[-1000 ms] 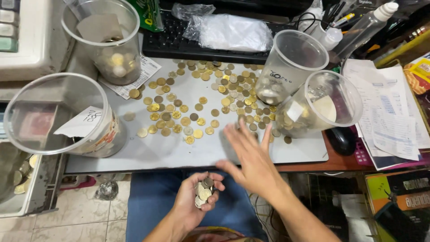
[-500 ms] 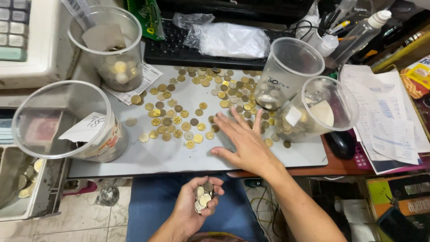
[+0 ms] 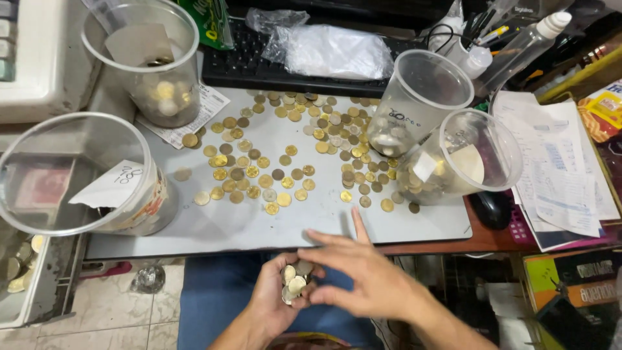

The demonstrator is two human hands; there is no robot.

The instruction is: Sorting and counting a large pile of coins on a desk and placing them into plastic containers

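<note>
1. Left hand [image 3: 275,301], below the grey mat's [image 3: 259,223] near edge, cups a small pile of coins [image 3: 293,284] in its palm.
2. Right hand [image 3: 363,272], fingers loosely spread and holding nothing, touches that pile from the right.
3. Loose coins [image 3: 291,159] lie scattered across the mat.

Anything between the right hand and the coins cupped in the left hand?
Nothing visible. The right hand sits right beside the coins in palm of the left hand, its fingertips at the pile, below the grey mat edge.
</note>
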